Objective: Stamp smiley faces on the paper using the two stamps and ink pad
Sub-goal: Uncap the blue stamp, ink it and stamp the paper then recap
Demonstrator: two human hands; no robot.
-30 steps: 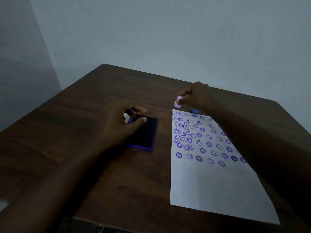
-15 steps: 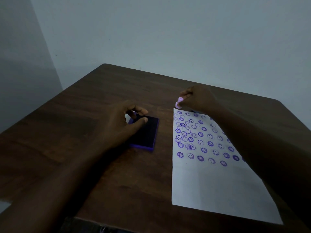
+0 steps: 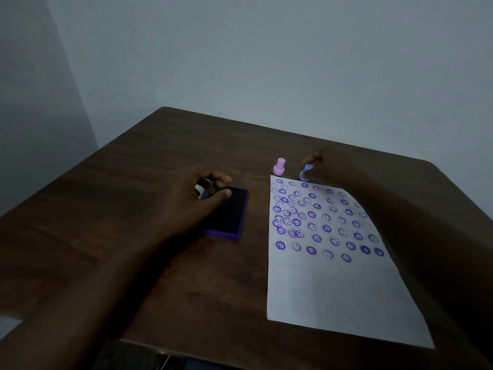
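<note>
Wooden table (image 3: 133, 209): right hand (image 3: 329, 166) grip pinches tilted blue stamp (image 3: 305, 175); pink stamp (image 3: 279, 166) upright.

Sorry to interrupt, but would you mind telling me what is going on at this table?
A person is stamping purple smiley faces on a sheet of paper; its far half is covered with prints. The left hand rests on the open purple ink pad. The right hand pinches the blue stamp, tilted at the paper's far edge. The pink stamp stands upright on the wooden table beside it, untouched.

left hand (image 3: 192, 198) hiding ink pad (image 3: 229, 214) corner
</note>
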